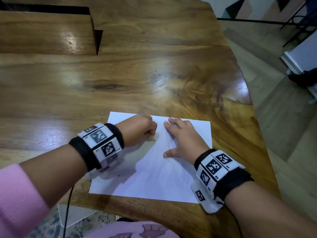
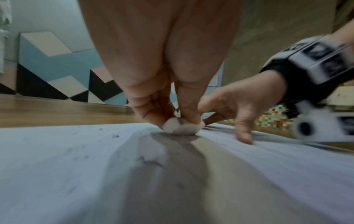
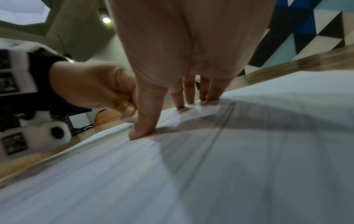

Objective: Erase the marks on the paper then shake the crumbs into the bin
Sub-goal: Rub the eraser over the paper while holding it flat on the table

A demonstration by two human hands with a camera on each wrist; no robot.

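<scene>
A white sheet of paper (image 1: 154, 177) lies on the wooden table near its front edge, with faint grey pencil lines (image 3: 220, 131) across it. My left hand (image 1: 142, 129) pinches a small white eraser (image 2: 182, 126) and presses it onto the paper's upper left part. Dark eraser crumbs (image 2: 114, 136) are scattered on the sheet to the left of it. My right hand (image 1: 181, 136) lies flat on the paper's upper right, fingers (image 3: 189, 94) spread and thumb (image 3: 143, 128) pressing down. No bin is in view.
The wooden table (image 1: 137, 74) stretches far and left; its curved right edge (image 1: 247, 93) drops to the floor. A raised wooden block (image 1: 48, 31) stands at the back left. A cable (image 1: 67, 212) hangs from my left wrist.
</scene>
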